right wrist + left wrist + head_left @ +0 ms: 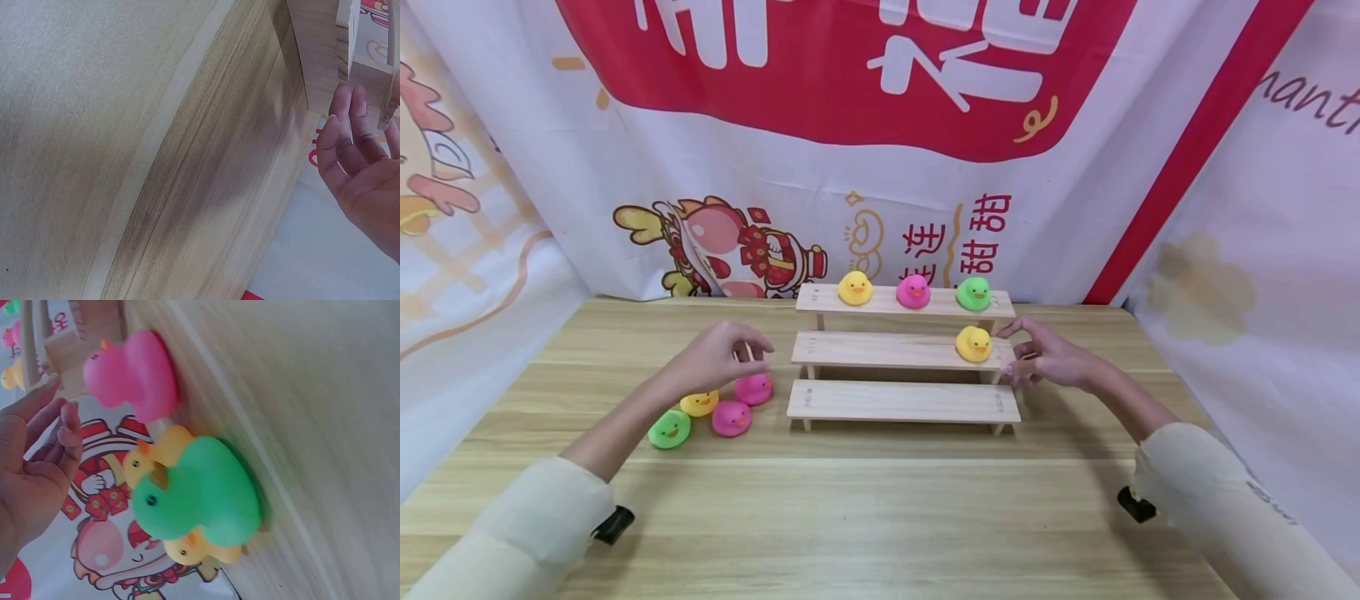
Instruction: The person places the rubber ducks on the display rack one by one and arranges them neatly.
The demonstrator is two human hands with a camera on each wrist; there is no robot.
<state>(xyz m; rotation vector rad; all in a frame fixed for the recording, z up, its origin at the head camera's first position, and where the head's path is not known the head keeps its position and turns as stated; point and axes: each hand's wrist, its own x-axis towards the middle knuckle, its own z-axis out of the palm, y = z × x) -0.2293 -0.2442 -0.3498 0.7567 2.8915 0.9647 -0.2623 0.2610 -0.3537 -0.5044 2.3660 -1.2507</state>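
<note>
My left hand (pixel 730 354) hovers over a loose group of toy ducks, its fingers bent loosely around nothing. Under and beside it lie a pink duck (pixel 753 388), a second pink duck (pixel 732 418), a yellow duck (pixel 700 404) and a green duck (pixel 669 429). In the left wrist view, the green duck (pixel 206 494) partly covers yellow ones. My right hand (pixel 1048 357) is at the right end of a three-step wooden shelf (pixel 880 350), holding nothing; whether its fingertips touch the wood I cannot tell. Close to it, a yellow duck (pixel 973 344) sits on the middle step.
On the top step stand a yellow duck (pixel 855 288), a pink duck (pixel 913 292) and a green duck (pixel 974 293). The bottom step (pixel 902 402) is bare wood. A printed cloth (pixel 820 125) hangs behind the wooden table (pixel 880 517).
</note>
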